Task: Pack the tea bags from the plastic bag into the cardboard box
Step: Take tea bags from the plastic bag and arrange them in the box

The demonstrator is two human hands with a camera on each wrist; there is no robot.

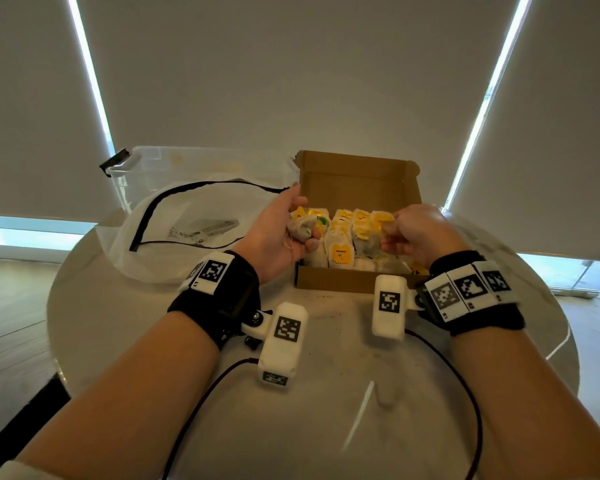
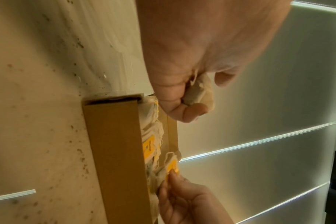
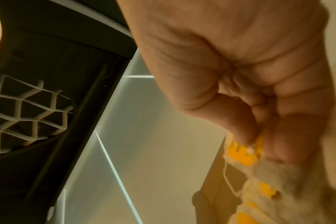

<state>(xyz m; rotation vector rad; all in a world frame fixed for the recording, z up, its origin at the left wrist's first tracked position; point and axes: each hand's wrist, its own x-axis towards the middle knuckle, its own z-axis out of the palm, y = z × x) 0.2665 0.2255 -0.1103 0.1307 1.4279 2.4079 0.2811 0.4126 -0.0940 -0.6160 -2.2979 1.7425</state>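
An open cardboard box [image 1: 340, 280] sits on the round table, filled with several tea bags [image 1: 342, 252] with yellow tags. My left hand [image 1: 284, 233] hovers at the box's left edge and grips a crumpled tea bag [image 1: 302, 228], also seen in the left wrist view as a pale tea bag [image 2: 199, 92] between curled fingers. My right hand [image 1: 413, 233] is over the box's right side and pinches a yellow-tagged tea bag [image 1: 381, 220]; its thumb and finger close on the yellow tag [image 3: 246, 153]. The plastic bag [image 1: 174, 233] lies flat to the left.
A clear plastic bin [image 1: 174, 168] stands behind the plastic bag at the back left. The box's lid [image 1: 357, 181] stands upright at the rear. The marble table [image 1: 326, 393] stretches toward me, with camera cables across it. Window blinds fill the background.
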